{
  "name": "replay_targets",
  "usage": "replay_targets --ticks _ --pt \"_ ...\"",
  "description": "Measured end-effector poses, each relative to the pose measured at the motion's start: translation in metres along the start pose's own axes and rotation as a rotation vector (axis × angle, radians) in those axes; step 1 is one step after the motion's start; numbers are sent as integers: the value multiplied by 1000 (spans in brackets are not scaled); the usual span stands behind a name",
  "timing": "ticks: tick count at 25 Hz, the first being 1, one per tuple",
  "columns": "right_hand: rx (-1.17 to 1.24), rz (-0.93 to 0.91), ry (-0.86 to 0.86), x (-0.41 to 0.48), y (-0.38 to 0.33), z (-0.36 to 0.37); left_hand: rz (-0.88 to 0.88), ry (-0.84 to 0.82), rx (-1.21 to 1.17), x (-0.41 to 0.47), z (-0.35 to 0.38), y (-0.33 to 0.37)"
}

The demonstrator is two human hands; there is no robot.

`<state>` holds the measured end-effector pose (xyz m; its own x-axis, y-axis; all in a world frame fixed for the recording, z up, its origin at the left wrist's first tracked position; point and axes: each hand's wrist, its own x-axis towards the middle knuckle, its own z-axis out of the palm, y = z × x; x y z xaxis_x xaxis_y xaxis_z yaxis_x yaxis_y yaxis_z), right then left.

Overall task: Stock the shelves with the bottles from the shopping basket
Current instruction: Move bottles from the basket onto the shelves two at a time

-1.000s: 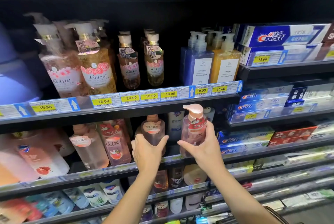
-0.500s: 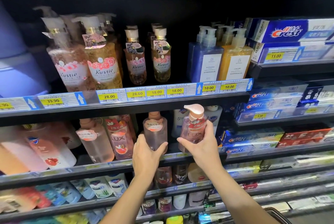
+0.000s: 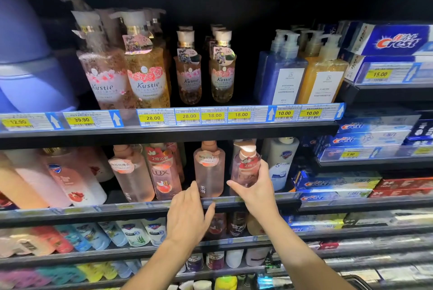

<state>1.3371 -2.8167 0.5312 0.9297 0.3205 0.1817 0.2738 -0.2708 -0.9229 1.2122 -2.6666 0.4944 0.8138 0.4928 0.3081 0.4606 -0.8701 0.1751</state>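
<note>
Head view, middle shelf (image 3: 140, 207), body-wash row.

Item: pink LUX pump bottle (image 3: 244, 170), roughly upright at the shelf front, between a clear pink bottle (image 3: 209, 170) and a white Safeguard bottle (image 3: 281, 161).

Our right hand (image 3: 256, 190): fingers curled round the LUX bottle's lower body.

Our left hand (image 3: 187, 213): fingers loose and spread, holding nothing, just below the clear pink bottle.

Step, as we judge it — placing. The next move calls for seating the base flat in the gap, label outward, then letting go.
</note>
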Motion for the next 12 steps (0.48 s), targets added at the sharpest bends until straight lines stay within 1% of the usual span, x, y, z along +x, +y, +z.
replay_targets --ticks 5,9,12 --pt "-96 65 4 11 2 0 15 -39 124 -2 2 -2" --pt "-206 109 -19 16 0 0 17 -38 155 -2 2 -4" --pt "-288 94 -9 9 6 -4 26 -44 165 -2 1 -4"
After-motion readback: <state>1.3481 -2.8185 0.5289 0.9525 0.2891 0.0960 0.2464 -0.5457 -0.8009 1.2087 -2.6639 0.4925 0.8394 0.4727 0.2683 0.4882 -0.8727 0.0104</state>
